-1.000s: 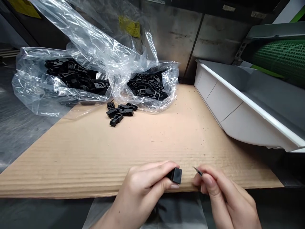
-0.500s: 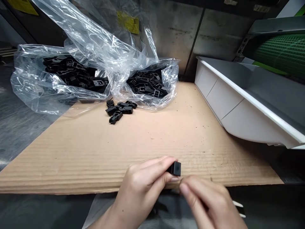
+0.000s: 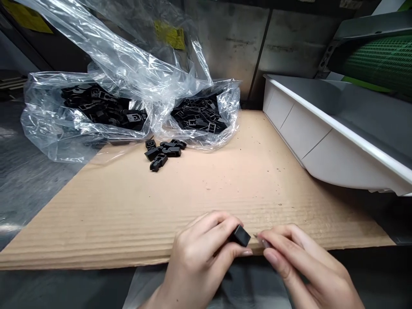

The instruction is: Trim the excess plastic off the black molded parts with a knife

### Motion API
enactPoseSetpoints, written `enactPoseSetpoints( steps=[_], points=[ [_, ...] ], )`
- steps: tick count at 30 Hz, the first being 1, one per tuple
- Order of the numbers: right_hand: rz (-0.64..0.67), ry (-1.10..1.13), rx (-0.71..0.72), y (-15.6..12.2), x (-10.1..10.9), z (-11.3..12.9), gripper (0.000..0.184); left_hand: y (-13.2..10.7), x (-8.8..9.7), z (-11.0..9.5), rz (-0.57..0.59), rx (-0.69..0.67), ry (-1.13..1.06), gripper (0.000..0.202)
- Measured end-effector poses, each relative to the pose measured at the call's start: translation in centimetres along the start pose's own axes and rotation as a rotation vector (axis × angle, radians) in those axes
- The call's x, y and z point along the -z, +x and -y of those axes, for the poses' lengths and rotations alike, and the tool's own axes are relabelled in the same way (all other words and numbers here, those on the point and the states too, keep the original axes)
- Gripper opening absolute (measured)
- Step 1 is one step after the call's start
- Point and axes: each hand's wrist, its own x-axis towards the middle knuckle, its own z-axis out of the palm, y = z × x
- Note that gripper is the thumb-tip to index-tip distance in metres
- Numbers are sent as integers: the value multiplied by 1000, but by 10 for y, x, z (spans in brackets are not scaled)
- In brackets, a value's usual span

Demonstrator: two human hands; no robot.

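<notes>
Between its thumb and fingers, my left hand (image 3: 206,253) is closed on a small black plastic part (image 3: 241,236), whose square end faces right. My right hand (image 3: 302,262) is closed in a pinch just to the right. A thin pointed bit shows at its fingertips, too small to name. The two hands are apart, over the front edge of the cardboard sheet (image 3: 206,197). Farther back on the cardboard lies a small pile of black plastic parts (image 3: 161,152).
Behind the pile, one clear plastic bag (image 3: 48,124) holds many black parts; another clear bag (image 3: 206,143) beside it holds small black pieces. At right stands a white bin (image 3: 289,124), with a green mesh roll (image 3: 376,60) above it. A metal wall (image 3: 228,47) closes off the back.
My right hand has drawn away to the right from the black part and risen a little. The part has tilted in my left hand, which has shifted slightly right.
</notes>
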Motion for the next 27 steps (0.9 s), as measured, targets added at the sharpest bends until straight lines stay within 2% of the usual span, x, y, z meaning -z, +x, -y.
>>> enactPoseSetpoints(
  steps=[6, 13, 19, 21, 25, 27],
  points=[
    [118, 80, -19, 7, 3, -2, 17, 3, -2, 2, -48, -135, 80, 7],
    [87, 22, 59, 6, 6, -2, 20, -7, 0, 9, -42, -189, 193, 14],
    [59, -41, 47, 5, -2, 0, 18, -8, 0, 8, -28, -177, 215, 15],
    [11, -102, 63, 6, -5, -3, 18, -7, 0, 7, -35, -198, 217, 15],
    [-208, -247, 60, 12, -3, -12, 15, -8, 1, 6, 25, -220, 164, 18],
    [-205, -228, 60, 12, -1, -12, 17, -8, 1, 5, 35, -195, 150, 19]
  ],
)
